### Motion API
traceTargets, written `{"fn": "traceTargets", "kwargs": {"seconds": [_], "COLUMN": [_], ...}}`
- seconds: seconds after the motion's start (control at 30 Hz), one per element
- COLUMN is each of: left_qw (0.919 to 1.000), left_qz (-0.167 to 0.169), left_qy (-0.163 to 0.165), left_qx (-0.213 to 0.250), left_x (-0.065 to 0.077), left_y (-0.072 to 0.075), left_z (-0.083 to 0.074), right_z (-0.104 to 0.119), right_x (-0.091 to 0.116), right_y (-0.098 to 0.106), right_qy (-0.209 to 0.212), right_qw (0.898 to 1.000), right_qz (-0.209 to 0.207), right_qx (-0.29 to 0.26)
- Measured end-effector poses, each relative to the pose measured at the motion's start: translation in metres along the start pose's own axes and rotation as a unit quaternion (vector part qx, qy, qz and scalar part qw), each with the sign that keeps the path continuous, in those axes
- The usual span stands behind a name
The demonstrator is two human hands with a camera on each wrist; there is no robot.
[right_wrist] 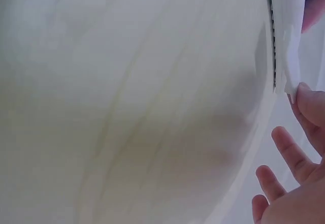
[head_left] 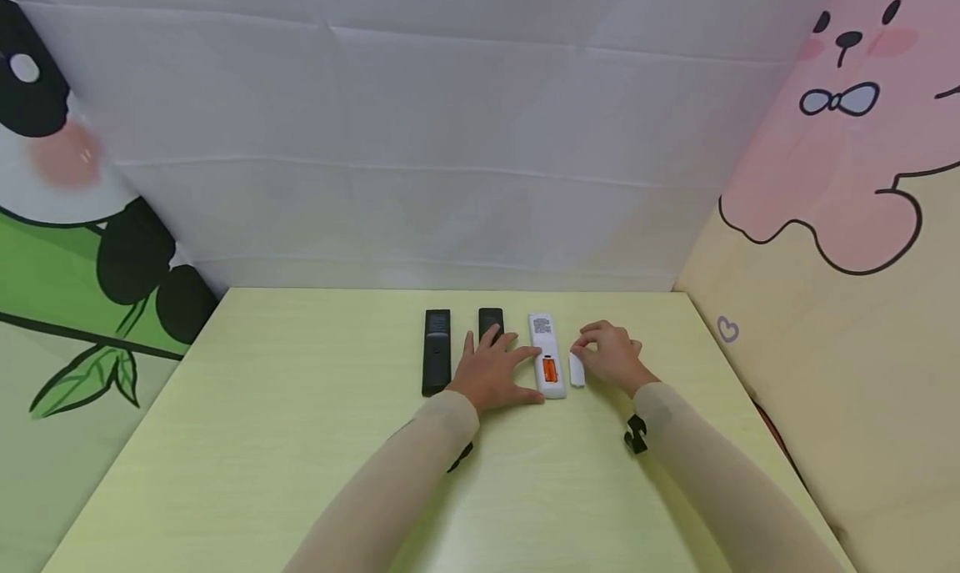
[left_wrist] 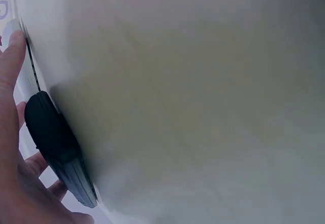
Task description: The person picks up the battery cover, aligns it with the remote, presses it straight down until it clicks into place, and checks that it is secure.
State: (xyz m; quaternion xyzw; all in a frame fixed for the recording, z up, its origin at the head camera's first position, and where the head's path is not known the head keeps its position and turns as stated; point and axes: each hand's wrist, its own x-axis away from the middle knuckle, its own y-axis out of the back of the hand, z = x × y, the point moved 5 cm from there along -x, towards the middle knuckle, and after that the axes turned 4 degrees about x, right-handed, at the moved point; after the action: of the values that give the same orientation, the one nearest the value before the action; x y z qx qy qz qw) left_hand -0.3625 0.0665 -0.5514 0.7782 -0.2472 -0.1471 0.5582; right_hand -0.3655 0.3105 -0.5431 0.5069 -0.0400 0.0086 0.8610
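A white remote control [head_left: 542,334] lies back up on the table, its battery compartment uncovered and orange batteries [head_left: 551,370] showing inside. My left hand [head_left: 491,373] spreads its fingers beside it, index finger and thumb touching the remote's left edge. Just right of the remote, my right hand [head_left: 611,356] pinches the top end of a small white battery cover [head_left: 577,371] between thumb and finger. The right wrist view shows that hand's other fingers [right_wrist: 289,153] held apart from the piece. A black remote [head_left: 491,316] is partly hidden behind my left hand.
Another black remote [head_left: 437,352] lies left of my left hand, near its wrist. All of this rests on a pale yellow table [head_left: 300,439]. A white cloth wall [head_left: 450,139] stands behind, with cartoon-printed panels [head_left: 847,139] at both sides.
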Motion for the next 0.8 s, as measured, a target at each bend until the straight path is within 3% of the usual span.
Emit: {"fn": "traceTargets", "kwargs": {"seconds": [0.47,0.8], "left_qw": [0.9999,0.9999], "left_qz": [0.002,0.006], "left_qy": [0.007,0.009], "left_qx": [0.01,0.005], "left_x": [-0.003,-0.001], "left_y": [-0.005,-0.001], "left_z": [0.002,0.001], "right_z": [0.007,0.02], "right_x": [-0.004,-0.002], "right_y": [-0.002,0.0], "right_qy": [0.0,0.006], "right_qw": [1.0,1.0], "right_qz": [-0.003,-0.008], "right_qx": [-0.012,-0.025]}}
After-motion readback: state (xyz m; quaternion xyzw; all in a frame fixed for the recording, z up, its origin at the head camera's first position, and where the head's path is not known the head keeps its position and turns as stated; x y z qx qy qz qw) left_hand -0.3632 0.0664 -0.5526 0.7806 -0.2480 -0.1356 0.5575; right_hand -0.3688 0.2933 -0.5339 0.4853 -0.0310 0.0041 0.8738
